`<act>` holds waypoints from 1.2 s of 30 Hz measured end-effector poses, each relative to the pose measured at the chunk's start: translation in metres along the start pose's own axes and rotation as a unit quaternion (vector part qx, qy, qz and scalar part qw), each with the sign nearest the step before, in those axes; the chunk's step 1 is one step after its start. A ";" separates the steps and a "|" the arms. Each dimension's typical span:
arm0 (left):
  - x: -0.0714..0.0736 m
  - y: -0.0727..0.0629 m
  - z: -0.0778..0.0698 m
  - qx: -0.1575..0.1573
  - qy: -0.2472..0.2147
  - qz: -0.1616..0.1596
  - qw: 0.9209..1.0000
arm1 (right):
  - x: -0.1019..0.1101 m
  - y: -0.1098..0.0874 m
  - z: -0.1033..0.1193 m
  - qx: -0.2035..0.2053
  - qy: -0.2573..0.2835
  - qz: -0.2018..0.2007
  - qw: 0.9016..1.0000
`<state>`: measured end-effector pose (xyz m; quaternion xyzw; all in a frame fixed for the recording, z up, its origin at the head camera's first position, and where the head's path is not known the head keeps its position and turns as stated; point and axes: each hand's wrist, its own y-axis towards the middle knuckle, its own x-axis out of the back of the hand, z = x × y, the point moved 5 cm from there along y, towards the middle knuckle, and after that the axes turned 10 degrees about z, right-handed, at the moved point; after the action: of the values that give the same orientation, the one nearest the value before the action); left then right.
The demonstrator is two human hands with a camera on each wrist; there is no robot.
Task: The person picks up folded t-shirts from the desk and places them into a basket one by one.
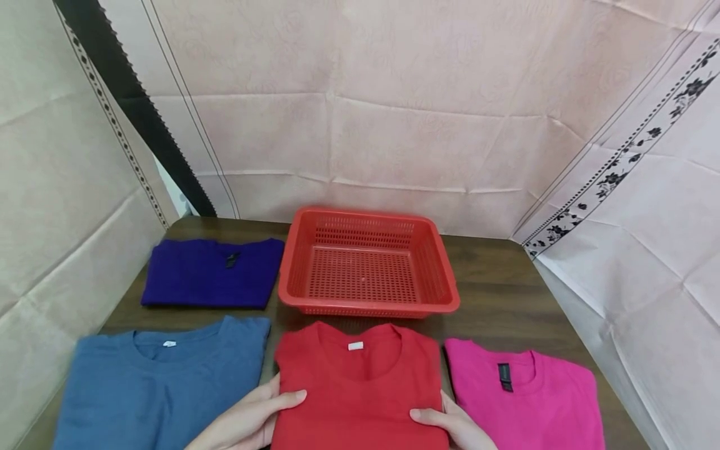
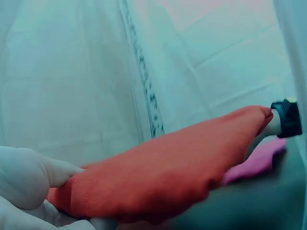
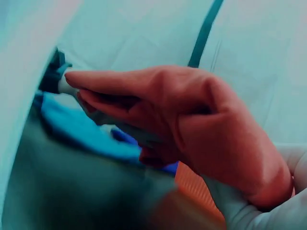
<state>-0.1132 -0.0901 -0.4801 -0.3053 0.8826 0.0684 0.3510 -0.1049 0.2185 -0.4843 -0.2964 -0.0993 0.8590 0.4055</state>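
Note:
A folded red T-shirt [image 1: 360, 381] with a white neck label is held up between both hands at the front middle. My left hand [image 1: 253, 412] grips its left side, thumb on top and fingers underneath. On the opposite side my right hand [image 1: 458, 422] pinches it the same way. In the left wrist view the red T-shirt [image 2: 163, 167] stretches away from the thumb, raised over the table. The right wrist view shows the T-shirt [image 3: 216, 139] sagging in folds, its edge between thumb and fingers.
Behind the red T-shirt stands a red plastic basket [image 1: 365, 306] with nothing in it. A folded blue T-shirt [image 1: 163, 381] lies at left, a purple one [image 1: 214, 278] behind it, and a pink one [image 1: 529, 400] at right. Patterned sheets [image 1: 394, 125] wall the wooden table [image 1: 489, 275].

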 end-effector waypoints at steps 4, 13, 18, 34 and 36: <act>-0.023 -0.007 -0.025 -0.008 0.014 0.011 1.000 | -0.017 -0.014 0.026 0.028 -0.007 0.015 0.999; -0.046 0.013 -0.105 -0.040 0.054 -0.012 0.998 | -0.032 -0.023 0.105 0.121 0.054 0.001 0.991; -0.030 0.047 -0.148 -0.043 0.056 -0.030 0.997 | -0.014 0.001 0.151 0.134 0.076 -0.024 0.988; 0.058 0.138 -0.202 -0.013 0.055 -0.171 0.984 | 0.072 0.107 0.205 0.054 0.124 -0.122 0.983; 0.070 0.143 -0.195 -0.002 0.059 -0.198 0.978 | 0.080 0.118 0.200 0.033 0.106 -0.128 0.986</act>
<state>-0.3499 -0.0750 -0.3948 -0.4783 0.8237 -0.0190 0.3038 -0.3376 0.2163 -0.4061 -0.3569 -0.0642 0.7666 0.5299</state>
